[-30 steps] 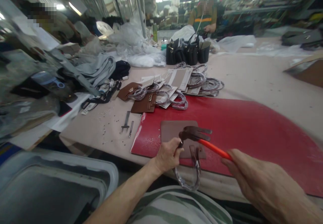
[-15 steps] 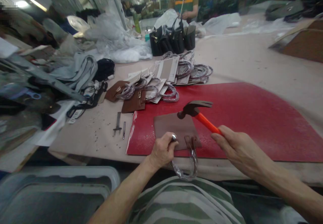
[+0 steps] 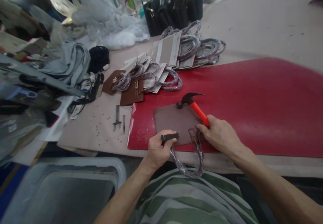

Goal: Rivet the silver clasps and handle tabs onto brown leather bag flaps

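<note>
A brown leather panel [image 3: 174, 121] lies on the red mat [image 3: 252, 99] at the table's near edge, and its plastic-wrapped handle loop [image 3: 188, 166] hangs over that edge. My left hand [image 3: 157, 150] is closed round a short dark metal punch [image 3: 169, 137], held sideways at the panel's near edge. My right hand [image 3: 218, 136] grips the orange handle of a claw hammer [image 3: 193, 104]. The hammer's dark head rests low by the panel's far right corner.
Beyond the mat lie several brown leather pieces, pale card panels and wrapped handles [image 3: 161, 72]. Two small metal tools [image 3: 117, 118] sit left of the mat. Black bags [image 3: 174, 10] stand at the back. A grey bin [image 3: 65, 190] is below left, and cloth and clutter [image 3: 50, 69] are at the left.
The hammer has come down from its raised position to rest by the panel. My left hand has turned the punch from upright to sideways. The view has tilted down.
</note>
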### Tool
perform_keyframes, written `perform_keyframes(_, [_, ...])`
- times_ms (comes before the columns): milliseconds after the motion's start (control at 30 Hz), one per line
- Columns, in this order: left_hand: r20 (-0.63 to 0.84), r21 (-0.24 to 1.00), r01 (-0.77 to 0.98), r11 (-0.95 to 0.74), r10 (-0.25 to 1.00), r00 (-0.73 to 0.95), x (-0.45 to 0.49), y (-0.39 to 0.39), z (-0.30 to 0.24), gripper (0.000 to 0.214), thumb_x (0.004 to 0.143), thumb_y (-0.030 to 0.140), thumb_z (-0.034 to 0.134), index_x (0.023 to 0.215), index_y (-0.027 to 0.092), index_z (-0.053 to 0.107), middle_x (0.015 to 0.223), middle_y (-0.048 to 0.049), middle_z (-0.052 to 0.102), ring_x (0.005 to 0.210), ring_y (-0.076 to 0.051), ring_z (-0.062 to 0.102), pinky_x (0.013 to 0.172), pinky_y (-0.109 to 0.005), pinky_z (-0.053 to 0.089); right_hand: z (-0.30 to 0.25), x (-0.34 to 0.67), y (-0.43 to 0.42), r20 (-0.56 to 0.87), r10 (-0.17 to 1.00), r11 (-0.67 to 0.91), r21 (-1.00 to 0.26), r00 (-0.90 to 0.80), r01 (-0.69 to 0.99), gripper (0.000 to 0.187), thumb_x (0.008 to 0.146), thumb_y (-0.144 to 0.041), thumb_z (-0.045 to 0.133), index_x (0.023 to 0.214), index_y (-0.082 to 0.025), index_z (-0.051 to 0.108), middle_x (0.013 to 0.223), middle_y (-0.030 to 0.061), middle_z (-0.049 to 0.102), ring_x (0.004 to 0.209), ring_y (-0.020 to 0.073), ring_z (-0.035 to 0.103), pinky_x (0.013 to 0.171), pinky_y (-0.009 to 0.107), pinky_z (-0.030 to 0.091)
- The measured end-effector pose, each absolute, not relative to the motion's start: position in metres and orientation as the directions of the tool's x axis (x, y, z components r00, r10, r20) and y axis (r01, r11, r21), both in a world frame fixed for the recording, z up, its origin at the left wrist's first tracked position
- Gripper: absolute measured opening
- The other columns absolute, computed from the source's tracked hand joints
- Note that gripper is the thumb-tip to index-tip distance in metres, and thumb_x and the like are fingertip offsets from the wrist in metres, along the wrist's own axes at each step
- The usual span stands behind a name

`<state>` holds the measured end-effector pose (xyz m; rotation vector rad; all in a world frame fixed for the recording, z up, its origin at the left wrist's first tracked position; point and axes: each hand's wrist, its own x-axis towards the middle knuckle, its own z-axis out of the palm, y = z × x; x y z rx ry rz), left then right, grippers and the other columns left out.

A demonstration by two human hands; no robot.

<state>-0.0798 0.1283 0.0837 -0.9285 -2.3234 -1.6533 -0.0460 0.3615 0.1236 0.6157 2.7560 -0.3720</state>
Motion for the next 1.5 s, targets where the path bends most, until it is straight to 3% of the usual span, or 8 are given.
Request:
perform_keyframes(100, [0.411,0.817,0.517,0.257,0.369,-0.833,-0.081,0.127,0.085,0.008,0.090,0.014,0.067,0.097,0.016,0.071,0.095,-0.0063,0.077,0.089,-0.017,0.075,0.084,-0.026,0.062,0.124,-0.046,0.360,-0.351,0.380,0.873,-0.169,-0.856,0.457,0.033,0.098,-0.047,0.050,0.104,-0.017,0.060,0.085,0.0147,0.071,0.079,0.0299,0.068,0.059,0.032,0.029])
perform_keyframes(267, [0.544,0.727,0.673,0.133,0.487,-0.684,-0.082,0.127,0.086,0.012,0.090,0.008,0.064,0.097,0.016,0.068,0.098,-0.0079,0.077,0.096,-0.018,0.075,0.089,-0.028,0.062,0.125,-0.046,0.360,-0.372,0.380,0.875,-0.152,-0.847,0.459,0.033,0.098,-0.048,0.049,0.103,-0.017,0.060,0.084,0.0144,0.071,0.078,0.0300,0.068,0.058,0.032,0.028])
perform_keyframes(433, [0.451,0.813,0.548,0.198,0.381,-0.807,-0.079,0.131,0.084,0.011,0.092,0.012,0.064,0.102,0.016,0.066,0.099,-0.0068,0.076,0.094,-0.016,0.075,0.089,-0.029,0.062,0.126,-0.048,0.359,-0.389,0.380,0.875,-0.141,-0.839,0.462,0.032,0.099,-0.048,0.049,0.103,-0.017,0.059,0.084,0.0145,0.071,0.078,0.0305,0.068,0.057,0.032,0.027])
perform_keyframes(867, [0.467,0.799,0.580,0.159,0.444,-0.765,-0.082,0.145,0.091,0.014,0.091,0.009,0.064,0.102,0.016,0.065,0.097,-0.0080,0.076,0.093,-0.016,0.075,0.088,-0.027,0.061,0.131,-0.047,0.358,-0.412,0.374,0.877,-0.135,-0.831,0.461,0.029,0.099,-0.046,0.051,0.103,-0.018,0.058,0.082,0.0134,0.072,0.079,0.0304,0.070,0.057,0.031,0.026])
perform_keyframes(1500, [0.474,0.699,0.628,0.343,0.434,-0.766,-0.076,0.162,0.090,0.011,0.093,0.013,0.056,0.101,0.017,0.062,0.090,-0.0055,0.074,0.083,-0.016,0.073,0.079,-0.024,0.059,0.127,-0.045,0.361,-0.346,0.352,0.872,-0.218,-0.870,0.439,0.033,0.099,-0.047,0.049,0.106,-0.017,0.061,0.086,0.0139,0.072,0.079,0.0282,0.068,0.059,0.032,0.029])
